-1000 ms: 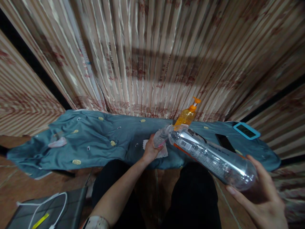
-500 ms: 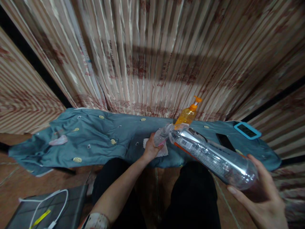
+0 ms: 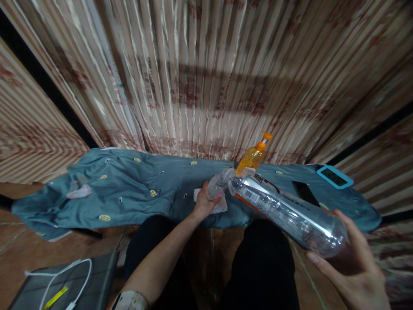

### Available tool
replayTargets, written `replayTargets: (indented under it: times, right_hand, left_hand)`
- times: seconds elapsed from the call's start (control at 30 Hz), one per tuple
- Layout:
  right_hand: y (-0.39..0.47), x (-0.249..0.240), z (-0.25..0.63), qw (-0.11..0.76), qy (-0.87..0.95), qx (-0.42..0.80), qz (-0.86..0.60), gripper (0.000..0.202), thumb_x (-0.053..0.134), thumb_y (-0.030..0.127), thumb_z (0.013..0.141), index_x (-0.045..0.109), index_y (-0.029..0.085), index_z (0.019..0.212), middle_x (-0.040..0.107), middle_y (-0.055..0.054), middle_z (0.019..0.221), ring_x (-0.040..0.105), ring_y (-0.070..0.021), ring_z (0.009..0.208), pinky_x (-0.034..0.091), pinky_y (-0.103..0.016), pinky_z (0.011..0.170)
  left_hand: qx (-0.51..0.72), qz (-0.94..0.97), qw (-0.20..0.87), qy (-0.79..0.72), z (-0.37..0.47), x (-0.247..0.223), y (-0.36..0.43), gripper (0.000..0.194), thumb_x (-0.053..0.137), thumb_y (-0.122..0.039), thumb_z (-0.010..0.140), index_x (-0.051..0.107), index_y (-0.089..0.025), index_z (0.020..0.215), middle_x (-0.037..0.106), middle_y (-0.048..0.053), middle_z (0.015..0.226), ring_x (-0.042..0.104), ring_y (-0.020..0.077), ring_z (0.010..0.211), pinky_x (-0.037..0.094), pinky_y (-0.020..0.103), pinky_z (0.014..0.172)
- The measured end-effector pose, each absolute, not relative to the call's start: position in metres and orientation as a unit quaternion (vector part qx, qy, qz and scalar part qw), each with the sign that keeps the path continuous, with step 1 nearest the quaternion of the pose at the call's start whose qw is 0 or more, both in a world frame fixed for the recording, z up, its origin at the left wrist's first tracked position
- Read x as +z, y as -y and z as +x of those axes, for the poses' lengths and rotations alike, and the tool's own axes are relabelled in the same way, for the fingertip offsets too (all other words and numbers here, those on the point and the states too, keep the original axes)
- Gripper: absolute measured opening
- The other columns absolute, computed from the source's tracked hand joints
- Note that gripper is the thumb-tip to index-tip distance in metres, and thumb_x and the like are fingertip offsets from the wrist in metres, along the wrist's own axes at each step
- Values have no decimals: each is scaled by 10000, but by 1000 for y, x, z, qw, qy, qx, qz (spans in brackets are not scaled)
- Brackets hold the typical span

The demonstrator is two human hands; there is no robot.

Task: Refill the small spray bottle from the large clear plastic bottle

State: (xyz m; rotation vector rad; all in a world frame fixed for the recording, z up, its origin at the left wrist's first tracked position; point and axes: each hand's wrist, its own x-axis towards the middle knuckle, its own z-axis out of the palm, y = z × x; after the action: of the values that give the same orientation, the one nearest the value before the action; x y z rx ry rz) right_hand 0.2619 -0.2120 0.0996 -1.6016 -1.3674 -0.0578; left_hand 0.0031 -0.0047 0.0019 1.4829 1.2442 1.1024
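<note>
Two hands, both occupied. Right hand [image 3: 353,262], lower right of the frame: fingers cupped around the base of a large clear plastic bottle [image 3: 284,211], tilted neck-down toward centre. Left hand [image 3: 204,201], centre: fingers clenched on a small clear container [image 3: 218,184] whose mouth meets the bottle's neck, over a white cloth [image 3: 222,207] on the bench edge. Bench draped in a teal patterned cover [image 3: 129,189]. Behind: orange pump bottle [image 3: 254,156]; right, a black phone [image 3: 305,193] and blue-framed device [image 3: 334,177]. Against half a second ago, bottle tilt and both grips are unchanged; the neck-to-mouth position is being held steady.
</note>
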Motion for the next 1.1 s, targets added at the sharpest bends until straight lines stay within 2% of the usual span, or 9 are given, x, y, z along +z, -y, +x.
replayTargets:
  times: [0.17, 0.3, 0.47, 0.73, 0.93, 1.1]
  right_hand:
    - [213, 106, 262, 468, 583, -11, -664, 915, 768, 622, 838, 496, 224, 1615, 657, -98, 1488, 715, -358, 1237, 634, -433, 997]
    - [213, 99, 263, 473, 554, -7, -685, 982, 768, 682, 797, 484, 221, 1616, 597, -115, 1562, 641, -392, 1359, 510, -509, 1172]
    - [213, 97, 261, 488, 541, -2, -685, 969, 783, 666, 784, 510, 225, 1603, 588, -96, 1576, 666, -371, 1318, 508, -484, 1170]
    - [215, 97, 262, 479, 550, 0, -684, 982, 791, 648, 789, 489, 222, 1621, 555, -106, 1604, 617, -403, 1377, 365, -566, 1257]
    - [214, 95, 263, 497, 538, 15, -681, 995, 810, 643, 771, 496, 221, 1615, 556, -112, 1605, 610, -420, 1389, 412, -577, 1231]
    - [213, 95, 263, 488, 535, 24, -689, 1054, 801, 688, 756, 459, 218, 1635, 568, -115, 1596, 568, -424, 1438, 382, -575, 1248]
  left_hand:
    - [446, 594, 441, -503, 4, 2, 4, 553, 833, -76, 668, 642, -219, 1167, 781, 20, 1117, 751, 261, 1088, 584, 384, 1002]
    - [441, 592, 440, -511, 4, 4, 4, 566, 840, -68, 658, 643, -219, 1166, 780, 23, 1133, 749, 267, 1107, 588, 388, 1007]
    - [430, 598, 437, -517, 3, 7, 6, 568, 836, -72, 670, 639, -213, 1183, 778, 37, 1155, 751, 275, 1117, 594, 397, 1009]
    - [429, 605, 432, -514, 1, 7, 7, 723, 851, -83, 670, 579, -233, 1323, 767, 54, 1253, 738, 289, 1199, 574, 435, 1084]
    - [424, 604, 438, -514, 0, 7, 8, 794, 873, -77, 655, 542, -238, 1359, 759, 59, 1280, 729, 296, 1222, 560, 450, 1105]
    - [431, 601, 437, -511, 0, 7, 8, 810, 883, -70, 640, 545, -233, 1357, 751, 66, 1295, 724, 303, 1231, 555, 461, 1113]
